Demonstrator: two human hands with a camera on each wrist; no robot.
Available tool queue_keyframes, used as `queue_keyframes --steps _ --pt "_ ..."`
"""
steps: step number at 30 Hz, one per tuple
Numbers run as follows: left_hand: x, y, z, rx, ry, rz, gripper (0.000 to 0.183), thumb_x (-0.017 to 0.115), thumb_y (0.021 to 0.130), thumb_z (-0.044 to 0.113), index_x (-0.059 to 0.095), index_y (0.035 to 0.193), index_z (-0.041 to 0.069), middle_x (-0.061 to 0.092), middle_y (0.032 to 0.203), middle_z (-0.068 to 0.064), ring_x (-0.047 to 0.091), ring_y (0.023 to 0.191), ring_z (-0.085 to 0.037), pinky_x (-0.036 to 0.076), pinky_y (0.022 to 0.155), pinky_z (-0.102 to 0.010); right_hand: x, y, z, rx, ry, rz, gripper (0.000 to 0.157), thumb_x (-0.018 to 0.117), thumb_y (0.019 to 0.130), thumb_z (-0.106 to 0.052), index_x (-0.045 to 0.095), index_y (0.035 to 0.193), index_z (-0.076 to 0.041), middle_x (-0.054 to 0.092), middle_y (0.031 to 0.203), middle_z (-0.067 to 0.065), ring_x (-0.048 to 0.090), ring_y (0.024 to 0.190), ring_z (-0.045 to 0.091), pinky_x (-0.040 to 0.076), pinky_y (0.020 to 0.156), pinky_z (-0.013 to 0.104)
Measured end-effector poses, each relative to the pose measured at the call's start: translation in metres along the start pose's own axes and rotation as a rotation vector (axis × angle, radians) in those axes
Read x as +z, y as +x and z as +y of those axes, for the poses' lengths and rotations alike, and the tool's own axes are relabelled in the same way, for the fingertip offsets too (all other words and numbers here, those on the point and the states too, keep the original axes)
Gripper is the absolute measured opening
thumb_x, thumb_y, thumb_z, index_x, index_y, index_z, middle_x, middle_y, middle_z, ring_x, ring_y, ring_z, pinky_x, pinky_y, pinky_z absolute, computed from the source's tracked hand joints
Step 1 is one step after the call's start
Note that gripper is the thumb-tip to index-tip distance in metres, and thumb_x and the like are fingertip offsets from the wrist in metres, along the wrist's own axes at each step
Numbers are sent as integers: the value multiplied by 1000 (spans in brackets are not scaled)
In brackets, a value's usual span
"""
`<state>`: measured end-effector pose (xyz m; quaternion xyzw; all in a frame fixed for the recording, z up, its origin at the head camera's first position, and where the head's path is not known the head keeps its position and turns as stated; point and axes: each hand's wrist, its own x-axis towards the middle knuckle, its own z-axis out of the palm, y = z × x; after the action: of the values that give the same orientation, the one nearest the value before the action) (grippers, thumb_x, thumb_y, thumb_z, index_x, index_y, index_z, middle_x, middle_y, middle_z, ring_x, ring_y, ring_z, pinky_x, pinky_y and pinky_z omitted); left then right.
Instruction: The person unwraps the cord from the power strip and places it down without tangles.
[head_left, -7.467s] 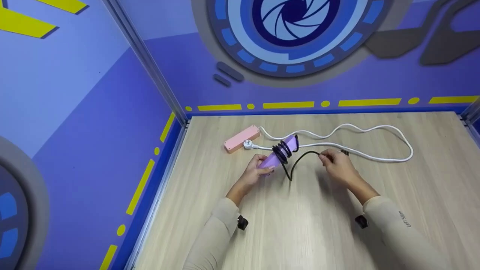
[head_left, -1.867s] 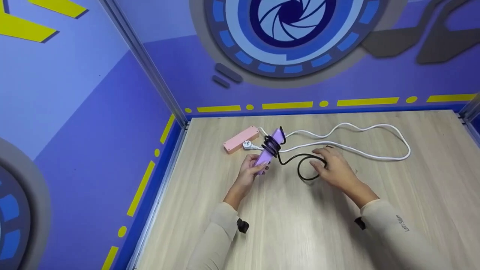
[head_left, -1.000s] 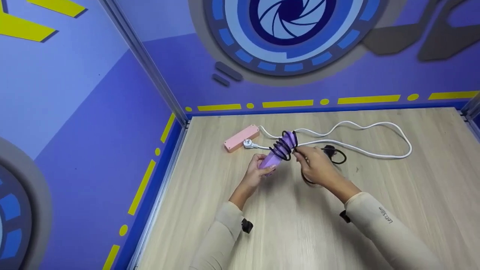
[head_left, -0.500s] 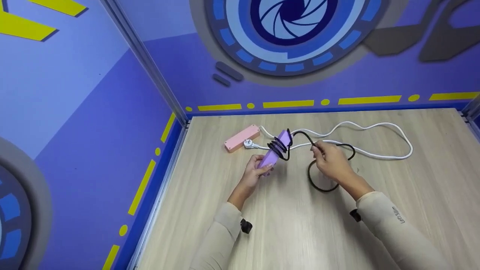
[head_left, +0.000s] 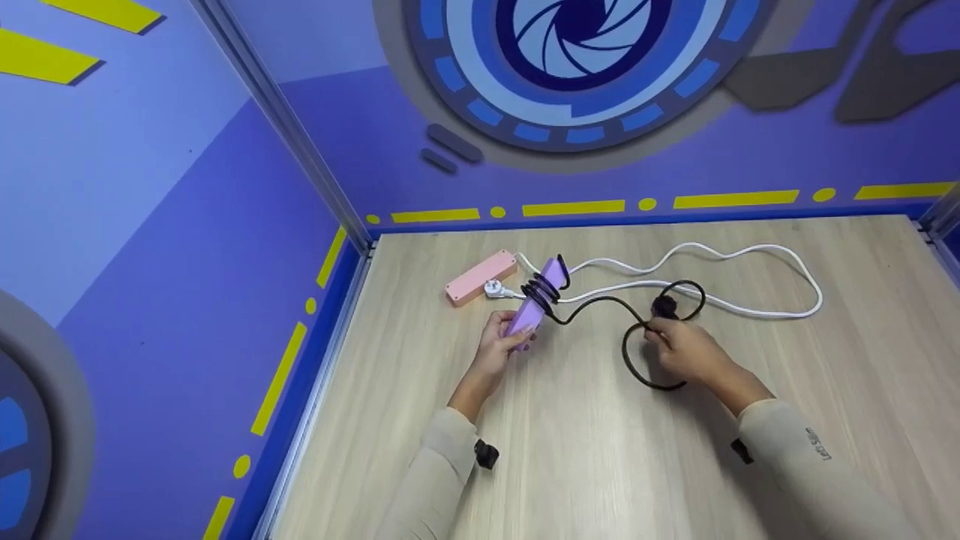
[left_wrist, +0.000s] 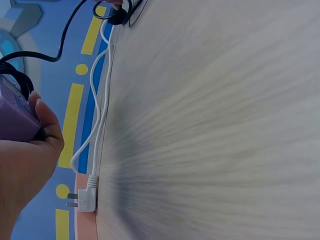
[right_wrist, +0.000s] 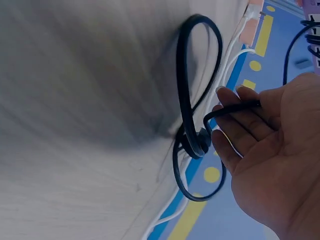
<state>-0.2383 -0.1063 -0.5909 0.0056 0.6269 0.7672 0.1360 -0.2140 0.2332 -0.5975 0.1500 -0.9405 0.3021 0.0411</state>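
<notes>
My left hand [head_left: 491,345] grips the lower end of a purple power strip [head_left: 525,319], held tilted above the table. Several turns of its black cord [head_left: 604,298] wrap round the strip's middle, and one bend passes over its far end. Socket slots on the purple strip [right_wrist: 315,35] show in the right wrist view. To the right, my right hand [head_left: 690,351] pinches the cord between thumb and fingers. Loose cord loops beyond that hand, and the black plug [head_left: 664,306] lies just past its fingertips. In the left wrist view, my left hand [left_wrist: 35,150] hides part of the strip.
Behind the left hand lies a pink power strip [head_left: 480,277] with a white plug [head_left: 495,289] against it. Its white cord [head_left: 806,274] makes a long loop to the right. Printed blue walls [head_left: 337,97] bound the wooden table [head_left: 585,450] at the back and left.
Over the last second my right hand has carried the black cord over the strip's far end, then back right and nearer me. The purple strip has swung slightly left; the pink strip stays put.
</notes>
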Motion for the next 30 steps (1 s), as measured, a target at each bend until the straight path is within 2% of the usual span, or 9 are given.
queue_keyframes --steps 6,9,12,14,17,20,24,27,30 --pt "0 1 -1 5 -4 13 42 64 99 3 40 133 -3 65 107 -5 67 92 -12 53 82 -25 5 -4 6 17 39 -31 12 66 103 -9 69 92 -7 58 71 -2 51 67 14 43 66 37" --pt "2 3 -1 7 5 17 41 64 99 3 40 133 -3 66 108 -6 67 91 -12 53 82 -25 8 -5 6 22 61 -40 10 65 103 -8 70 95 -6 61 74 -1 53 69 14 44 67 36" --pt "3 5 1 9 15 20 41 65 99 5 41 133 -1 66 108 -5 67 91 -10 53 83 -25 7 -3 4 18 73 -45 9 63 103 -6 72 106 -3 70 84 5 59 77 17 49 73 40" --pt "4 5 3 13 18 13 42 65 99 5 41 134 -1 67 109 -4 67 92 -10 53 83 -25 6 -2 1 17 80 -43 16 63 102 -5 70 116 -1 75 95 10 64 84 22 52 79 46" --pt "5 5 4 23 19 1 43 65 99 4 41 135 -2 67 108 -4 67 92 -10 52 83 -25 3 0 -6 21 87 -39 30 62 101 -5 64 131 1 77 112 19 70 98 32 54 89 55" --pt "7 3 4 27 22 0 43 64 100 4 40 136 -2 68 108 -4 66 93 -10 52 84 -25 -1 4 -14 25 88 -21 49 63 99 -5 53 146 5 71 128 26 68 115 44 52 99 62" --pt "10 1 2 18 27 0 42 64 100 3 40 134 -3 67 109 -4 66 93 -10 52 83 -25 -3 11 -28 -32 53 42 63 67 97 -7 44 154 8 60 146 32 56 137 52 43 114 67" --pt "14 -1 0 11 22 -16 42 64 99 2 40 133 -2 66 110 -5 66 92 -10 52 83 -25 -3 19 -41 -116 -24 96 62 72 96 -11 50 152 6 55 153 30 50 144 52 39 119 68" --pt "18 -1 -1 8 18 -29 41 65 99 1 41 132 -1 66 109 -4 65 91 -10 51 83 -25 0 26 -53 -184 -113 91 57 74 96 -15 57 148 3 55 156 26 49 148 49 38 121 67"
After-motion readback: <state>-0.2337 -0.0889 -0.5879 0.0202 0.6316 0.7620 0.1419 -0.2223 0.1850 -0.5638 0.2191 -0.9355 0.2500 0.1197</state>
